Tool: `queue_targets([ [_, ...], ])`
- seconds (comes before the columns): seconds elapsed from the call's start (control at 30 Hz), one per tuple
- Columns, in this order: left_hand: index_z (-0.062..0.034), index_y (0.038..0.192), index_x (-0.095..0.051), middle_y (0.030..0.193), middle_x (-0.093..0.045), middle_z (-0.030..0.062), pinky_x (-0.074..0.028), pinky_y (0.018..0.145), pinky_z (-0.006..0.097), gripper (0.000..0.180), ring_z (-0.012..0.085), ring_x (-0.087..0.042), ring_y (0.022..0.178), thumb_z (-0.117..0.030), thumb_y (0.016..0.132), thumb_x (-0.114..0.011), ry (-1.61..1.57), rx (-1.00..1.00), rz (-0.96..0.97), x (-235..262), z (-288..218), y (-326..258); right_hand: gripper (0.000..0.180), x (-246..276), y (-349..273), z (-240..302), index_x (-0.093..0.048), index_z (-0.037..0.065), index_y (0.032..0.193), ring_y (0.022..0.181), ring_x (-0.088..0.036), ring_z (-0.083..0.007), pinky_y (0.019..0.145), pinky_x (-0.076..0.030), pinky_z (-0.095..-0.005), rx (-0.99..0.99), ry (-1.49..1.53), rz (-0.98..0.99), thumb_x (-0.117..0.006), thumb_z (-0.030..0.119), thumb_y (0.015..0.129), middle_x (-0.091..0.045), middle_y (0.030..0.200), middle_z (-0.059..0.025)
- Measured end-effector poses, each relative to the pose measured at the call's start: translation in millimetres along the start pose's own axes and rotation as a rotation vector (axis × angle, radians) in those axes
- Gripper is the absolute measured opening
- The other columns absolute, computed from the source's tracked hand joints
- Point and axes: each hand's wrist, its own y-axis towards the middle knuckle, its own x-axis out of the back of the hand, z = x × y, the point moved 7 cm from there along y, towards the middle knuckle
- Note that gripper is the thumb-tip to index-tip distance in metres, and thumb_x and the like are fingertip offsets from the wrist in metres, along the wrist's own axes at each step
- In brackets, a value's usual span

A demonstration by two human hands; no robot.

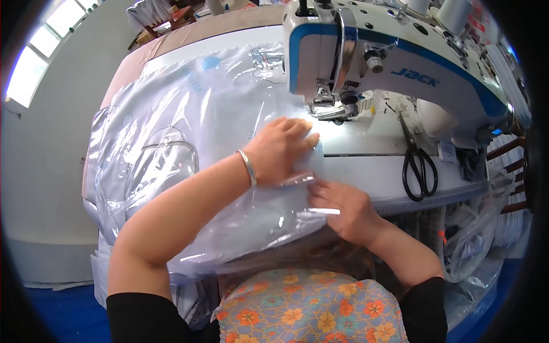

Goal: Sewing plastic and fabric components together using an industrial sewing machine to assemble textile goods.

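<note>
A large clear plastic sheet (171,131) lies over the sewing table and hangs down toward my lap. My left hand (280,150), with a silver bangle on the wrist, presses flat on the sheet just in front of the presser foot (326,106) of a white and blue sewing machine (394,63). My right hand (340,206) pinches the sheet's near edge at the table's front edge, right below my left hand.
Black-handled scissors (417,166) lie on the white table (372,171) to the right of my hands, under the machine arm. Clear plastic bags and white cords hang at the lower right (474,240). More stacked plastic sits at the left (103,263).
</note>
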Motion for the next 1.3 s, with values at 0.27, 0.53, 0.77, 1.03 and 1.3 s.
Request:
queue_targets([
  [0.27,0.0025,0.127,-0.058,0.128,-0.053,0.0240,-0.039,0.104,0.050,0.061,0.0383,-0.051,0.122,-0.033,0.079,-0.073,-0.047,-0.053,-0.116,1.3,-1.0,-7.1,0.032,2.5,6.4,-12.9,-0.070,0.001,0.102,0.105,-0.069,-0.0329,0.087,-0.058,-0.0413,-0.069,0.009,0.062,-0.069,0.001,0.071,-0.070,0.114,-0.0167],
  [0.53,0.0032,0.126,-0.058,0.127,-0.053,0.0249,-0.041,0.104,0.050,0.061,0.0415,-0.052,0.119,-0.034,0.079,-0.072,-0.105,-0.113,-0.099,-1.2,2.6,-0.2,0.029,-0.4,3.7,-4.9,-0.070,-0.001,0.102,0.106,-0.069,-0.0341,0.089,-0.057,-0.0425,-0.081,-0.050,0.015,-0.063,-0.004,0.074,-0.070,0.114,-0.0177],
  [0.77,0.0017,0.129,-0.055,0.134,-0.051,0.0263,-0.038,0.109,0.052,0.065,0.0460,-0.048,0.126,-0.031,0.075,-0.073,-0.063,-0.165,0.030,-6.2,14.2,-1.8,0.019,-40.9,-16.9,12.9,-0.064,-0.003,0.101,0.108,-0.062,-0.0336,0.094,-0.052,-0.0432,-0.050,0.077,-0.020,-0.057,0.009,0.087,-0.065,0.114,-0.0186],
  [1.03,0.0036,0.140,-0.049,0.151,-0.040,0.0250,-0.027,0.117,0.050,0.070,0.0411,-0.038,0.140,-0.029,0.081,-0.067,0.003,0.397,0.194,-0.2,-64.9,-48.4,0.010,160.1,-249.2,-67.6,-0.067,0.002,0.102,0.086,-0.067,-0.0208,0.076,-0.053,-0.0319,-0.905,-0.306,-0.768,-0.062,0.006,0.095,-0.070,0.097,-0.0108],
  [1.3,0.0035,0.136,-0.052,0.148,-0.045,0.0243,-0.025,0.117,0.054,0.070,0.0419,-0.041,0.138,-0.025,0.075,-0.071,0.069,0.362,0.016,-13.0,-77.2,-42.2,0.031,204.5,-452.8,-180.3,-0.072,-0.001,0.102,0.067,-0.067,-0.0187,0.065,-0.052,-0.0311,-1.636,-0.003,-0.757,-0.074,0.025,0.085,-0.072,0.083,-0.0108],
])
